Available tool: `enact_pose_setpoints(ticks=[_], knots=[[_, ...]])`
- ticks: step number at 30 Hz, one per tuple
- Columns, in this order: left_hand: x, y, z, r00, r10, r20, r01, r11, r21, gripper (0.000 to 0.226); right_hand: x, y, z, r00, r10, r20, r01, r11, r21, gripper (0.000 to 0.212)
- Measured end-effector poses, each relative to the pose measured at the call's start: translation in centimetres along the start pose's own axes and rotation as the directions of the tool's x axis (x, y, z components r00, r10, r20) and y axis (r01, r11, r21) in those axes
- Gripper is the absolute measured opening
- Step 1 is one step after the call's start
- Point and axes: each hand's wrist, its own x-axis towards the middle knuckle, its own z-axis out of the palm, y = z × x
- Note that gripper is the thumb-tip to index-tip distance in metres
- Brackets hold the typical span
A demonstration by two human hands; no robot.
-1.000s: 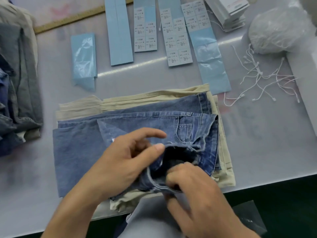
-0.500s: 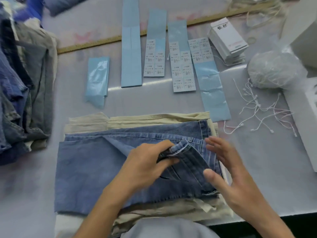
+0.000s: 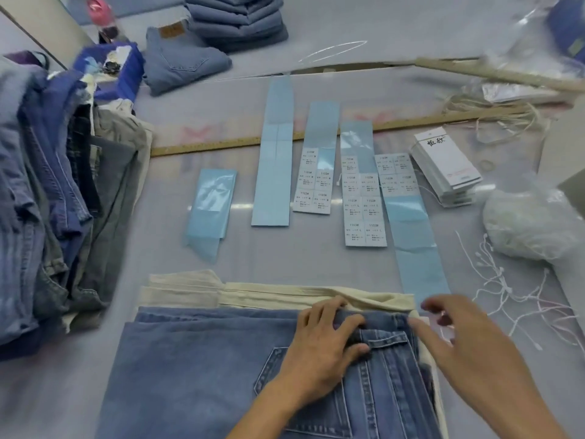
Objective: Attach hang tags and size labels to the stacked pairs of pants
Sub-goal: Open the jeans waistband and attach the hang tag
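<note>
A folded pair of blue jeans (image 3: pixel 196 369) lies on top of cream pants (image 3: pixel 269 289) at the near edge of the table. My left hand (image 3: pixel 323 343) rests on the jeans' waistband, fingers lightly curled over the fabric near a belt loop. My right hand (image 3: pixel 459 340) hovers open just right of the waistband, fingers spread, holding nothing. Sheets of white size labels (image 3: pixel 365 213) on blue backing strips lie in the middle of the table. A stack of white hang tags (image 3: pixel 446 163) sits at the right. Loose white tag strings (image 3: pixel 512 280) are scattered beside my right hand.
A tall pile of jeans (image 3: pixel 53 198) stands at the left. More folded jeans (image 3: pixel 186 64) and a blue bin (image 3: pixel 117 68) are at the back. A wooden ruler (image 3: pixel 240 142) crosses the table. A plastic bag of strings (image 3: pixel 528 226) sits at the right.
The view tilted up. The jeans now lie flat with the back pocket up. My left hand slid to the waistband. My right hand let go and moved right, opening.
</note>
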Motion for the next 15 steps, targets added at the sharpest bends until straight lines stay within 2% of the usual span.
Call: enact_pose_setpoints(ticks=[2, 3, 5, 7, 9, 11, 13, 15], knots=[[-0.3, -0.2, 0.3, 0.991, 0.003, -0.13, -0.009, 0.999, -0.044, 0.03, 2.5, -2.5, 0.9, 0.94, -0.195, -0.28, 0.206, 0.978, 0.011, 0.021], [-0.3, -0.3, 0.5, 0.979, -0.004, -0.205, -0.019, 0.993, -0.114, 0.025, 3.4, -3.6, 2.0, 0.903, -0.278, -0.328, 0.295, 0.956, 0.003, 0.027], [0.1, -0.6, 0.5, 0.935, -0.129, -0.33, 0.003, 0.935, -0.355, 0.015, 3.8, -4.3, 5.6, 0.876, -0.412, -0.249, 0.409, 0.91, -0.068, 0.039], [0.9, -1.4, -0.1, 0.875, -0.311, -0.371, 0.067, 0.836, -0.544, 0.028, 3.1, -3.5, 9.1, 0.848, -0.505, -0.161, 0.455, 0.849, -0.269, 0.052], [1.9, -2.6, -1.0, 0.845, -0.389, -0.366, 0.111, 0.797, -0.593, 0.037, 3.3, -2.2, 10.9, 0.841, -0.511, -0.179, 0.439, 0.837, -0.328, 0.054], [3.7, -4.5, -2.4, 0.847, -0.399, -0.351, 0.143, 0.808, -0.571, 0.035, 5.2, -2.4, 11.2, 0.855, -0.464, -0.232, 0.407, 0.877, -0.255, 0.038], [6.8, -7.1, -4.4, 0.853, -0.382, -0.356, 0.173, 0.85, -0.497, 0.031, 8.2, -3.9, 11.0, 0.862, -0.412, -0.296, 0.386, 0.911, -0.145, 0.028], [11.3, -10.2, -6.6, 0.872, -0.32, -0.369, 0.171, 0.908, -0.382, 0.028, 12.7, -6.2, 10.6, 0.872, -0.347, -0.346, 0.392, 0.917, 0.068, 0.02]])
